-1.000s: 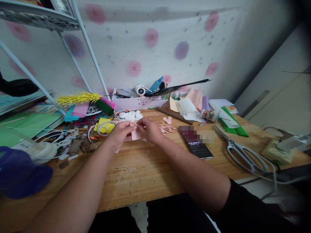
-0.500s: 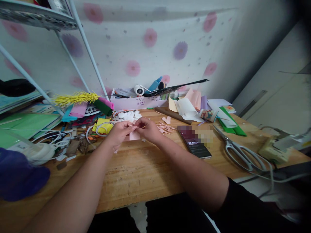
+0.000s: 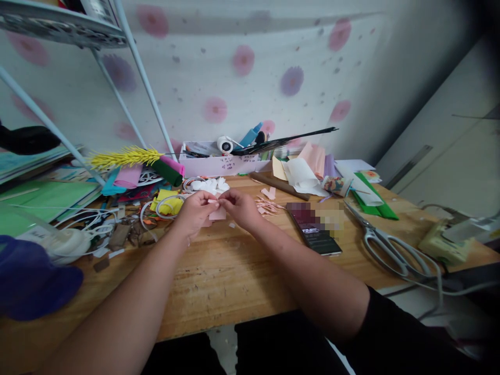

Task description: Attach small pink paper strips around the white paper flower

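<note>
My left hand (image 3: 196, 211) and my right hand (image 3: 239, 208) meet over the middle of the wooden table, fingertips pinched together. Between them is a small strip of pale pink paper (image 3: 212, 201), gripped from both sides. Flat pale pink paper pieces (image 3: 217, 213) lie just beneath my fingers. To the right of my right hand rests a heap of thin, twisted pink paper strips (image 3: 269, 206), with flat pink bits (image 3: 269, 193) behind it. White paper petals or flowers (image 3: 211, 185) sit right behind my hands.
A phone (image 3: 314, 229) and large scissors (image 3: 385, 242) lie to the right, near a power strip (image 3: 443, 242). Paper rolls (image 3: 299, 172) and a pen box (image 3: 219, 165) stand at the back. Cables, a yellow stem (image 3: 125, 157) and a purple cap (image 3: 37, 278) crowd the left.
My fingertips have shifted slightly around the pink paper strip, and its pale end shows a little more. The whole view has moved slightly; the other things stay in place.
</note>
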The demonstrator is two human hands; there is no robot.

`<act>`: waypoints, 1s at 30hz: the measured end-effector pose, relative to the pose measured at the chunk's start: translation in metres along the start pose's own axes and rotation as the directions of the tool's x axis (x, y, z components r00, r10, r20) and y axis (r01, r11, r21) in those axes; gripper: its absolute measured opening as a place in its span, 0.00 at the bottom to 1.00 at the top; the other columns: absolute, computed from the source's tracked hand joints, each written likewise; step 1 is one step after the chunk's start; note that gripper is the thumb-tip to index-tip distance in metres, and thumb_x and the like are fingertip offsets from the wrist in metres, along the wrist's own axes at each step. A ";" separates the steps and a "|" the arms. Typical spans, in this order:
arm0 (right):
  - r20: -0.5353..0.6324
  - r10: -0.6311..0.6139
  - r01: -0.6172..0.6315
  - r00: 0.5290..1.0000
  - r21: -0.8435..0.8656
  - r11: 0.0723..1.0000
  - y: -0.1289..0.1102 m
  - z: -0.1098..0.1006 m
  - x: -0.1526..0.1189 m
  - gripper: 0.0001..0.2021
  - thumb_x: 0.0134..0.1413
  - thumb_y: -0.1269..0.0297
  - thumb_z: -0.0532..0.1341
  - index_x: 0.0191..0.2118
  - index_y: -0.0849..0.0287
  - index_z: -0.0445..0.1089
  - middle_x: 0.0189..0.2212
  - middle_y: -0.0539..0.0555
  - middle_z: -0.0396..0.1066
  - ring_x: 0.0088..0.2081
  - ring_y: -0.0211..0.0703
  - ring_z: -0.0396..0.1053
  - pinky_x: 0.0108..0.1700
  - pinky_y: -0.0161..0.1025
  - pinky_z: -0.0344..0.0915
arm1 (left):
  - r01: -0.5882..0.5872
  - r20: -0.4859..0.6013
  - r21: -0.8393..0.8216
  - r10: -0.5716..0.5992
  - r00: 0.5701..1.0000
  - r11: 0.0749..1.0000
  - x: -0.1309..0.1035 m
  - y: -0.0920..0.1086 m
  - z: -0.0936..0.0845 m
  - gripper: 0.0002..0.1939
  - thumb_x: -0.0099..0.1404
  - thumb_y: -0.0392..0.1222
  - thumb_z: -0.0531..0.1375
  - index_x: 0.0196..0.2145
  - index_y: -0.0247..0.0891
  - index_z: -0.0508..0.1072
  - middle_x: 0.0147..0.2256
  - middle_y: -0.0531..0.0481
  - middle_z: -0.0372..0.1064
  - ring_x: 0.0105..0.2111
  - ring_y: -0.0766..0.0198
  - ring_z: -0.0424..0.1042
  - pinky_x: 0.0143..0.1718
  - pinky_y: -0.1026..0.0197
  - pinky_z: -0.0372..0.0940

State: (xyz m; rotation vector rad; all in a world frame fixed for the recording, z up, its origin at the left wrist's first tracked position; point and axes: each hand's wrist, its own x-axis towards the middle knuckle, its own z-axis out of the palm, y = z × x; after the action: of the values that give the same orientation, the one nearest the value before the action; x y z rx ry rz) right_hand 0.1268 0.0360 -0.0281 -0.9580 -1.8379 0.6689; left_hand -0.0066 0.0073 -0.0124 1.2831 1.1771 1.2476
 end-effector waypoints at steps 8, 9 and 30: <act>-0.031 -0.087 0.085 0.996 -0.038 0.996 -0.001 0.001 -0.002 0.04 0.44 0.68 0.55 0.29 0.59 0.66 0.26 0.49 0.66 0.28 0.34 0.61 0.31 0.32 0.57 | 0.061 0.074 -0.014 -0.060 0.995 0.998 0.000 0.000 -0.003 0.11 0.47 0.40 0.60 0.29 0.36 0.65 0.26 0.53 0.66 0.22 0.70 0.66 0.20 0.69 0.57; -0.028 -0.097 0.096 0.995 -0.037 0.995 -0.002 0.002 -0.002 0.04 0.44 0.69 0.55 0.29 0.59 0.66 0.26 0.49 0.66 0.28 0.34 0.61 0.31 0.32 0.57 | 0.049 0.082 -0.026 -0.047 0.996 0.998 0.001 -0.001 -0.004 0.11 0.46 0.39 0.60 0.29 0.36 0.65 0.26 0.53 0.67 0.23 0.70 0.66 0.21 0.69 0.57; -0.004 -0.045 0.045 0.999 0.072 0.996 -0.006 -0.002 -0.001 0.04 0.45 0.68 0.54 0.28 0.60 0.65 0.25 0.48 0.65 0.28 0.33 0.61 0.31 0.31 0.57 | 0.001 0.076 -0.124 0.008 0.997 0.992 0.001 -0.003 -0.004 0.10 0.46 0.38 0.61 0.27 0.36 0.64 0.25 0.54 0.65 0.23 0.71 0.65 0.23 0.68 0.59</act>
State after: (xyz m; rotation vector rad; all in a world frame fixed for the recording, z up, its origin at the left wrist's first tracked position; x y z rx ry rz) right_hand 0.1269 0.0316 -0.0231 -0.8671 -1.8158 0.7020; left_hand -0.0102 0.0086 -0.0157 1.2303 1.0274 1.2433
